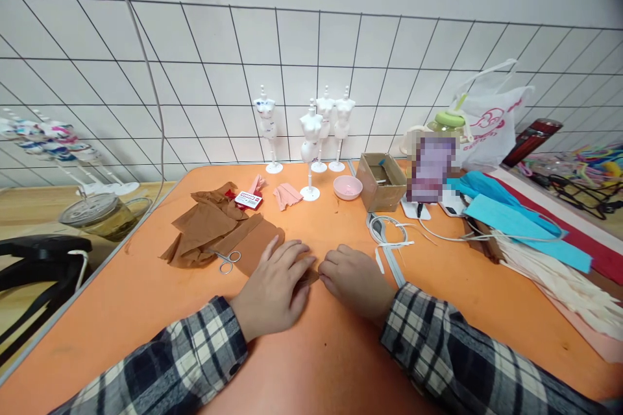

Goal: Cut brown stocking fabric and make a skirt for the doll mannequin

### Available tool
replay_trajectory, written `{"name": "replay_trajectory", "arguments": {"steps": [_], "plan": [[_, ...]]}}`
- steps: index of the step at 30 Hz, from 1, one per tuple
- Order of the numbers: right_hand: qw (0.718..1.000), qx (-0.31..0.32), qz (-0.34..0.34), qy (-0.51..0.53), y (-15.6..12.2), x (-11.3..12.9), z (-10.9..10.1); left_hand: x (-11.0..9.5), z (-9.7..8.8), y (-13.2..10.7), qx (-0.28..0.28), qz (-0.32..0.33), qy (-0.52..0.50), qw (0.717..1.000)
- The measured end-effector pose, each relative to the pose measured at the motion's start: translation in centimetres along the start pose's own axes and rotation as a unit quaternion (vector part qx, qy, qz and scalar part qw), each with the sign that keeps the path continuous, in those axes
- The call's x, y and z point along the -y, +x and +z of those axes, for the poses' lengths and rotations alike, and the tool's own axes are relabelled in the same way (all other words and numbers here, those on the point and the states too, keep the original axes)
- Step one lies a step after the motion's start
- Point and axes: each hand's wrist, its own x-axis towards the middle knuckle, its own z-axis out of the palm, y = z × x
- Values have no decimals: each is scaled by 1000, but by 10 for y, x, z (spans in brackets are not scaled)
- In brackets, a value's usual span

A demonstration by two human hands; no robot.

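Observation:
My left hand (pixel 277 288) lies palm down over brown fabric (pixel 256 246) on the orange table, its fingers spread and slightly bent. Just to its right, my right hand (pixel 359 282) is closed, with thumb and fingertips pinching the edge of the brown fabric that shows between the two hands. Part of that fabric is hidden under my left palm. Small metal scissors (pixel 228 262) rest at the left, their blades partly over the brown cloth. Behind them is a crumpled heap of brown fabric (pixel 202 227).
Several white mini mannequins (pixel 310 133) stand at the back. Near them are a pink scrap (pixel 287 196), a pink bowl (pixel 347 188), a cardboard box (pixel 382 185) and a phone (pixel 433 168). White cord (pixel 387 230) and blue fabric (pixel 528 230) lie to the right.

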Motion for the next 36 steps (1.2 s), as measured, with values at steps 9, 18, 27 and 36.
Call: {"name": "replay_trajectory", "arguments": {"steps": [9, 18, 27, 36], "plan": [[999, -28, -29, 3, -3, 9, 0, -7, 1, 1, -14, -5, 35, 999], [999, -27, -24, 5, -2, 11, 0, -4, 3, 0, -4, 8, 26, 1000], [984, -135, 91, 72, -8, -30, -31, 22, 2, 2, -72, -56, -81, 993], [944, 61, 172, 276, -65, -137, -66, 20, 9, 4, -121, -93, -182, 971]]}}
